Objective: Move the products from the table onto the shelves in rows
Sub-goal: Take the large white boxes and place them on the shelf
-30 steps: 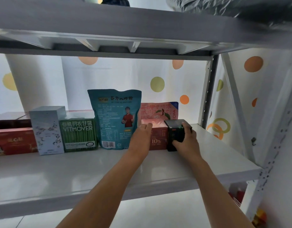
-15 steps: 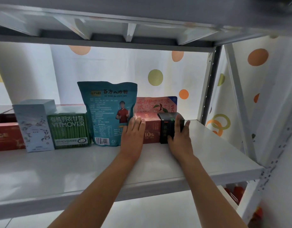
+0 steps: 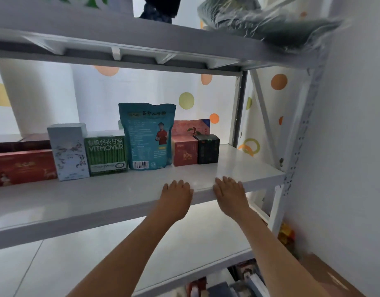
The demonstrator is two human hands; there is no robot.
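While the black box (image 3: 208, 151) stood alone at the right end of the row, both hands had come back to the front edge of the shelf (image 3: 112, 196).

Half a second earlier the right hand (image 3: 228, 189) had been against that box and the left hand (image 3: 177, 190) against the red box (image 3: 184, 153) beside it; now neither touched any product, so this placement looked finished and the next item would probably have to come from the worktop, which was out of view. Left of the black box the row ran red box, tall teal pouch (image 3: 148, 136), green box (image 3: 106, 155), pale blue box (image 3: 69, 155). Both hands lay palm down in front of the black box, fingers straight and loosely spread, holding nothing, forearms reaching up from below.
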